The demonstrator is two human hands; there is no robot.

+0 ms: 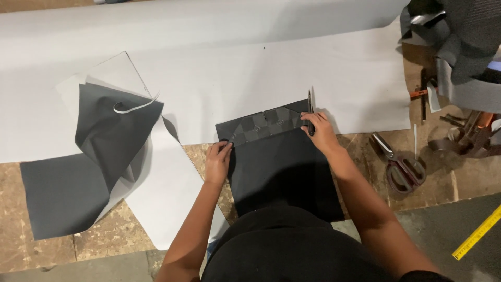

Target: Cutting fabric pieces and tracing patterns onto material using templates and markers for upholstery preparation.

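Workbench (459,183): left hand (217,161) pins fabric (282,167), right hand (319,130) cuts

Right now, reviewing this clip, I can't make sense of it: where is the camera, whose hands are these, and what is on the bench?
The one picture comes from a camera worn on a person's head, looking down at their own bare hands. The left hand presses down the edge of a dark sheet with a checkered strip along its top. The right hand grips a slim dark tool, seemingly a knife, at the strip's right end. Everything lies on a wooden bench partly covered by white sheeting. More dark sheets lie left; scissors and a yellow measuring tape lie right.
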